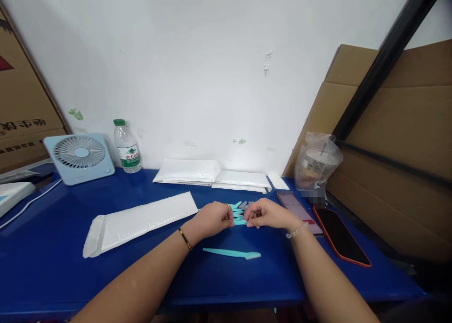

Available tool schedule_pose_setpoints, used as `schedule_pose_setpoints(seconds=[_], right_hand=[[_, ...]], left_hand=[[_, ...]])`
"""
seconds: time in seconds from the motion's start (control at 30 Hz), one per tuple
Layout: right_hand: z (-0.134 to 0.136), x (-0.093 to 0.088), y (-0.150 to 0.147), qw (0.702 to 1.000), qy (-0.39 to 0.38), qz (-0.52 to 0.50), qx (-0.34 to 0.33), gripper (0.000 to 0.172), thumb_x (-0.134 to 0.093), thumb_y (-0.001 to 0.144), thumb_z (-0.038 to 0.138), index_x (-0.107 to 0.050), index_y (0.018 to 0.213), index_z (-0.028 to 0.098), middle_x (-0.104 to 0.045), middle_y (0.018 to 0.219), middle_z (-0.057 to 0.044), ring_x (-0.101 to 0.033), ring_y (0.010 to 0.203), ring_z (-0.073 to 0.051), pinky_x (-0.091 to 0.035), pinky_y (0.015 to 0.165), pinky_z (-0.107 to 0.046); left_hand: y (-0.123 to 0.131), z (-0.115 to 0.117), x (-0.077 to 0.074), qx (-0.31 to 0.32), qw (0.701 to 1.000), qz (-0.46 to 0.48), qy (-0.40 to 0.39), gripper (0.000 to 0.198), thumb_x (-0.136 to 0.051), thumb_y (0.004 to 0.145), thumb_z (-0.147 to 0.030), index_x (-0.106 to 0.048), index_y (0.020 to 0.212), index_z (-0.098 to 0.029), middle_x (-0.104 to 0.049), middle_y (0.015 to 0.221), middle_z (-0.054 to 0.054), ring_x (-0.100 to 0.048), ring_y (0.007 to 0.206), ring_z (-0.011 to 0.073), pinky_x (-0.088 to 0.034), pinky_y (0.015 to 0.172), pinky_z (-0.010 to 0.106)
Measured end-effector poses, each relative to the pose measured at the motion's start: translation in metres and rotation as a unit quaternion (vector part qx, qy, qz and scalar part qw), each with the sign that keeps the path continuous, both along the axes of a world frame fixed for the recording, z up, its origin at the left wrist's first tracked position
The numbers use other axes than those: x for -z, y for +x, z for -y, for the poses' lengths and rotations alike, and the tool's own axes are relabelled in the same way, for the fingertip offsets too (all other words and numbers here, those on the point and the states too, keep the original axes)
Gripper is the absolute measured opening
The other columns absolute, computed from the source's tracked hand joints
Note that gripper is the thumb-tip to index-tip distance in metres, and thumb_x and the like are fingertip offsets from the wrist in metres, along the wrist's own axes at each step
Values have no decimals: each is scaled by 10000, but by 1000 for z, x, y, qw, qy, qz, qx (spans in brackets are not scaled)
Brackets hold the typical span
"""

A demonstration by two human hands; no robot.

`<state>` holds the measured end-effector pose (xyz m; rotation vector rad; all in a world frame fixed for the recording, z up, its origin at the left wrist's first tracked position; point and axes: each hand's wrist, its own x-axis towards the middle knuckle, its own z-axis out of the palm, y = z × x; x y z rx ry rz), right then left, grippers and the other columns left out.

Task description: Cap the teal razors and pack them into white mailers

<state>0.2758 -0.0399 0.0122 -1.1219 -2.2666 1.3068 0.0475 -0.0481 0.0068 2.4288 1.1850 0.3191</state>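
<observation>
Fingertips of my left hand [212,219] and my right hand [268,213] pinch the two ends of a turquoise eyebrow razor [240,222], just above the blue table. Behind it, partly hidden by my fingers, lies a small pile of similar turquoise razors [237,205]. A few translucent pieces [244,205], perhaps blade caps, sit beside that pile. Nearer to me, one more turquoise razor [229,253] lies flat with its blade end to the right. A white padded mailer [144,222] rests to the left of my left hand, its flap end pointing left.
White padded mailers [190,170] are stacked along the wall. A light blue fan [83,156] and a water bottle [127,149] stand at back left. On the right are two phones [341,236], a bagged drink cup [316,165] and cardboard [399,172].
</observation>
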Motion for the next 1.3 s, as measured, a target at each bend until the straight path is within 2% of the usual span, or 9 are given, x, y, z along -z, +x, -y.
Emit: schedule_pose_setpoints(seconds=[0.17,0.27,0.4,0.47,0.53,0.77,0.93,1.1,1.3], right_hand=[[-9,9,9,996,42,7,75,274,-643,722,391,-673,805,132,-651,671,-39,-551,544,-118,-435,522,-233],[-13,10,16,987,106,26,119,262,-624,739,370,-679,861,144,-664,705,-45,-565,579,-135,-436,543,-246],[-15,10,17,974,175,47,138,233,-619,747,349,-690,859,157,-666,761,-50,-555,599,-136,-423,549,-247],[-13,8,15,974,174,47,137,234,-598,767,355,-694,839,154,-662,735,-49,-550,603,-138,-419,550,-246],[-11,4,14,980,152,33,128,262,-577,787,375,-693,835,146,-657,715,-48,-549,606,-139,-421,554,-246],[3,-12,4,992,54,-96,62,354,-576,797,449,-678,957,149,-661,782,-56,-578,657,-136,-470,615,-261],[6,-11,-3,989,89,-105,62,310,-689,709,403,-704,890,153,-673,775,-66,-593,662,-151,-486,615,-277],[1,-9,6,977,113,-136,122,283,-665,733,405,-700,864,156,-668,710,-57,-611,657,-166,-496,598,-284],[-9,-7,17,929,157,-208,262,323,-627,749,479,-641,798,160,-645,691,-41,-578,562,-133,-486,568,-277]], left_hand=[[-8,-9,-1,-34,999,-9,11,126,-528,774,-265,-635,772,-198,-657,756,21,-572,684,146,-355,567,221],[-11,-7,-3,-38,998,0,55,179,-591,742,-310,-638,879,-205,-647,894,40,-575,815,181,-389,647,241],[-6,10,-8,88,996,-9,6,391,-701,622,-476,-646,927,-238,-640,923,25,-574,781,181,-387,594,241],[-1,20,-8,151,987,-41,-46,326,-718,612,-451,-663,860,-246,-654,834,0,-569,688,155,-353,530,232],[2,26,-8,164,982,-66,-65,193,-704,651,-380,-667,775,-237,-656,751,-13,-553,627,137,-326,503,229],[-5,8,-9,7,997,53,-49,173,-551,787,-354,-613,811,-194,-626,736,3,-541,640,129,-347,527,215],[-16,-8,-4,5,980,132,-148,280,-543,771,-446,-576,838,-176,-585,705,-1,-564,655,132,-398,540,206],[-21,-11,-6,1,962,159,-222,337,-508,787,-488,-529,895,-169,-599,760,6,-598,606,120,-408,526,207],[-25,-19,-9,-52,980,173,-80,432,-296,888,-504,-582,943,-184,-647,899,30,-577,795,147,-443,687,248]])
